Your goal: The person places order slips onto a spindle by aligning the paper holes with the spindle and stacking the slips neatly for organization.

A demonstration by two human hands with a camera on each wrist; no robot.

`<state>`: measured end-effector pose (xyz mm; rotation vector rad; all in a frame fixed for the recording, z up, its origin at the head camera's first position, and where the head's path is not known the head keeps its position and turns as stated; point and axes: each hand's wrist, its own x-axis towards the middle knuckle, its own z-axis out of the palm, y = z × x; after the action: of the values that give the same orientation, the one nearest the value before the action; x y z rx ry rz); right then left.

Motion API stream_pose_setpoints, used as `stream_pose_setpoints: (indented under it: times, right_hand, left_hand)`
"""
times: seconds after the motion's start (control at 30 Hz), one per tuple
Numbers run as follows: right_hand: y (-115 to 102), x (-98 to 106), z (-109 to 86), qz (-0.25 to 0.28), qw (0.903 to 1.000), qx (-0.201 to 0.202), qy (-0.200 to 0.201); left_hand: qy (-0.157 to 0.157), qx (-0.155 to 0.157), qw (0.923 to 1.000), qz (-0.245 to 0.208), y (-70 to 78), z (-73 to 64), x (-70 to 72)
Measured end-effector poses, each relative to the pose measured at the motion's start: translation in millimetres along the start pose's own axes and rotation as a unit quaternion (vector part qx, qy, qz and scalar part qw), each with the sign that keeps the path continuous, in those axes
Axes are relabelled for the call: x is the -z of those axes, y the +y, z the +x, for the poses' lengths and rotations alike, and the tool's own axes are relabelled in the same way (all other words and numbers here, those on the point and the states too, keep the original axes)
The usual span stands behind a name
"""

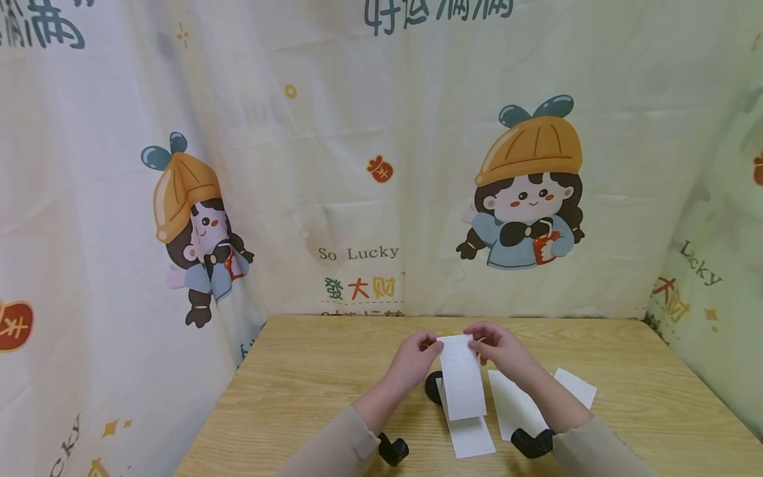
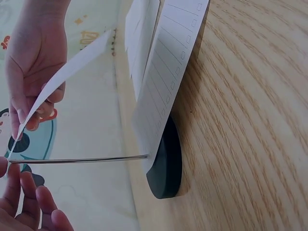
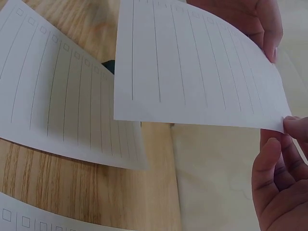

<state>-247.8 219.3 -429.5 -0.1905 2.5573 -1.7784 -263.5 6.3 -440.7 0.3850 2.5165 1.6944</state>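
Curved ruled paper point(image 3: 192, 67) above grained tabletop point(image 2: 250, 120)

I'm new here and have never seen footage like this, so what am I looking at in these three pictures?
There is no machine here: a person works with two bare hands. The wide picture comes from a camera on the head, looking forward and down. The other two come from cameras on the left and right wrists, so they look tilted.

The left hand and right hand pinch the top of a white lined paper sheet. Below it, a thin metal rod rises from a rounded black base on the wood-grain table. A second white lined sheet slants at the rod's foot; whether it is pierced, I can't tell. More white paper sheets lie to the right.
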Motion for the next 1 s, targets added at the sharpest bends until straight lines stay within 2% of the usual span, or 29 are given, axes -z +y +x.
stream_pose_setpoints:
  times: [0.1,0.27,1.0]
  right_hand:
    - [-1.4,0.2,-1.1,-0.001,1.0000,0.002,-0.003]
    - [4.4,1.4,-0.6,0.004,0.9999,0.009,-0.004]
    - [7.9,-1.3,1.0,-0.001,1.0000,0.004,0.000]
  left_hand:
    - [0.001,0.007,1.0000,-0.007,-0.1,0.3,0.3]
    - [0.002,0.000,0.9999,-0.011,-0.3,0.5,1.1]
    - [-0.003,-0.004,0.9999,0.012,-1.9,-0.9,2.7]
